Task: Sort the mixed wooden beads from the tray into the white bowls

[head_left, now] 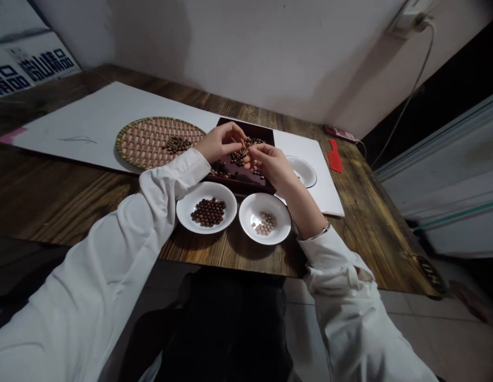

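Both hands are over a dark red tray [246, 187] that holds many small mixed-colour beads [239, 157]. My left hand [220, 142] reaches over its left side, thumb and fingertips drawn together in a pinch. Close by on the right, my right hand [270, 163] also pinches, its fingertips just above the beads. Whatever is between the fingers of either hand is too small to make out. In front of the tray stand a white bowl of dark brown beads [208, 212] and a white bowl of pale beads [265, 223].
A round woven tray [140, 140] with a small pile of beads lies left of the red tray. Partly behind my right wrist is another white bowl [305, 171]. A red comb-like piece [334, 156] and a phone [339, 133] on a cable lie at the right.
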The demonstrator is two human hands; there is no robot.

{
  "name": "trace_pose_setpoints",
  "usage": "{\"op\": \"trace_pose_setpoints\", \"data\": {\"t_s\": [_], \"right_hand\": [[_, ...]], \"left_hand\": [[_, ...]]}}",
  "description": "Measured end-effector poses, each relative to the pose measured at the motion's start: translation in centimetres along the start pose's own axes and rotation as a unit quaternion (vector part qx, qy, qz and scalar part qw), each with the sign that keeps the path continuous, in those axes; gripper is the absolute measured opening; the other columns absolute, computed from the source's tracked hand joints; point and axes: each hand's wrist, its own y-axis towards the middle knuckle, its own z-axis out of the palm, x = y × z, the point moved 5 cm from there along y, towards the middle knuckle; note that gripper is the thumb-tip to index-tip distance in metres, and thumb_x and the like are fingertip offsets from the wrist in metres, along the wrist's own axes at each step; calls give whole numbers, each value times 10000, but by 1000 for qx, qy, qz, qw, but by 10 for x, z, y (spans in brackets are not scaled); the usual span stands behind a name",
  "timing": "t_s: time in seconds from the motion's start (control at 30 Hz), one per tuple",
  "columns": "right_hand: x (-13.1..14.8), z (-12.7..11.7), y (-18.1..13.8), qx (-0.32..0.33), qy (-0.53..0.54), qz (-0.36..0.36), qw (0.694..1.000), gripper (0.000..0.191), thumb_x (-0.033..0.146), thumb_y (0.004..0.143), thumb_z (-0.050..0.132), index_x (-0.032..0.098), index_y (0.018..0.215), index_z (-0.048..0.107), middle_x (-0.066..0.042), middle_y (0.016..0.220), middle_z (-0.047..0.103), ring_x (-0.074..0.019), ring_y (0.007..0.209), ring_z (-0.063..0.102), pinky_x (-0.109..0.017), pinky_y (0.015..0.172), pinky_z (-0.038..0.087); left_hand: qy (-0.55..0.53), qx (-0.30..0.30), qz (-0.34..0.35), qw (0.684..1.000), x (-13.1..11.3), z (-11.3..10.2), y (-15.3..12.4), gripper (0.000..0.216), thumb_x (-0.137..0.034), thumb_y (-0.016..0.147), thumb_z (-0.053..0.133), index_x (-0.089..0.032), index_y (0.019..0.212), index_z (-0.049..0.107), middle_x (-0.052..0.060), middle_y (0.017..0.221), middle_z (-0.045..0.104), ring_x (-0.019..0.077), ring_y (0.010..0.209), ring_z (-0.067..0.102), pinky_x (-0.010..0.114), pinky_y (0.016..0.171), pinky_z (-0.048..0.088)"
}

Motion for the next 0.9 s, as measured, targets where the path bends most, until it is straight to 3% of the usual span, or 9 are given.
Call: {"op": "trace_pose_setpoints", "data": {"t_s": [0.1,0.3,0.73,0.9], "right_hand": [[5,3,-5,69,43,28,996,81,173,954,618,156,878,596,17,708,676,-50,592,628,-133,555,495],[8,6,-13,171,70,59,981,53,161,945,632,148,895,619,29,681,661,-47,584,613,-135,598,523],[3,3,-13,197,64,69,976,174,215,982,563,128,1034,705,-59,901,738,-96,744,683,-211,743,598],[4,4,-15,191,60,65,977,168,146,963,558,129,1040,706,-57,900,742,-102,767,687,-227,766,605]], "left_hand": [[-21,-16,-9,1000,2,-1,1,182,-139,752,654,-160,922,591,11,824,668,165,844,664,363,857,534],[1,10,-18,1000,5,2,1,155,-179,751,657,-162,901,619,13,816,672,154,795,643,351,842,526],[78,39,-9,996,-5,4,-2,144,-273,775,612,-160,837,676,33,811,706,156,779,639,301,761,522],[81,41,-11,996,-5,4,-3,158,-274,772,610,-156,848,683,42,830,715,159,774,642,302,751,526]]}}
